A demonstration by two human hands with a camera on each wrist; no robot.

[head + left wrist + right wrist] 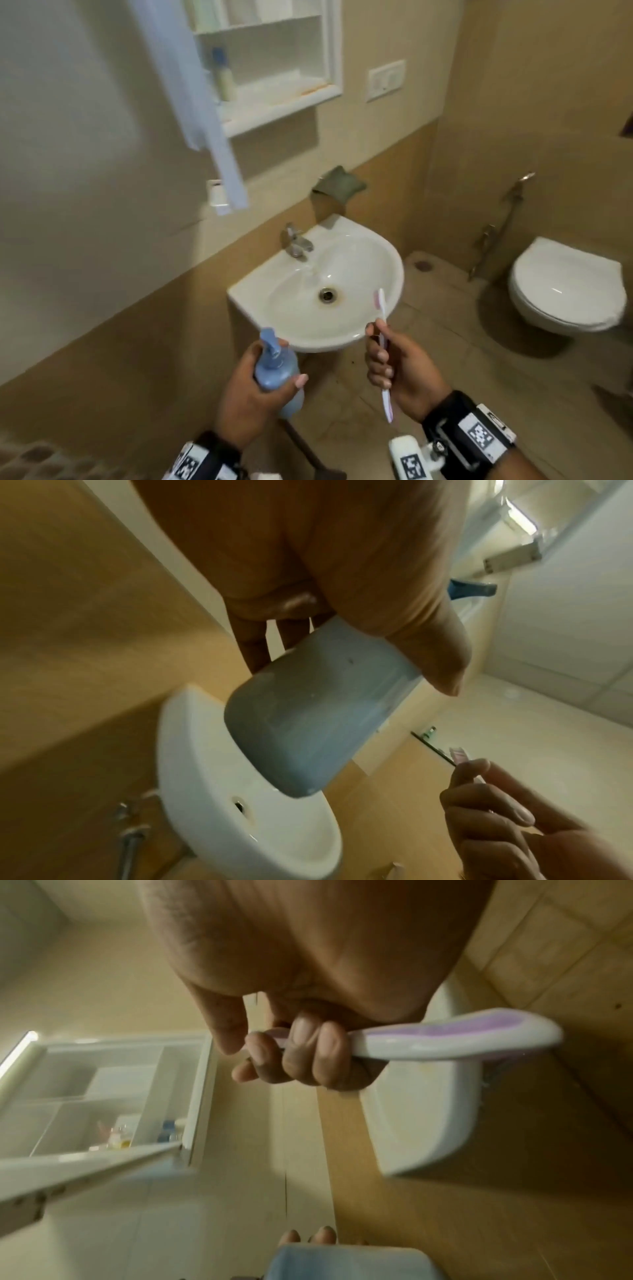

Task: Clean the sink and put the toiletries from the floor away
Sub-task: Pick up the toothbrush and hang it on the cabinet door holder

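Gripping toiletries in both sets of fingers before the sink (359,334).

I am curling my left hand (253,387) round the blue pump bottle (277,368), my right hand (399,368) round the toothbrush (384,342); I should be shelving them upright in the open cabinet (274,68), one at a time.

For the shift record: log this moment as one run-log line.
left hand grips blue pump bottle | right hand grips pink-white toothbrush | both in front of sink | cabinet open
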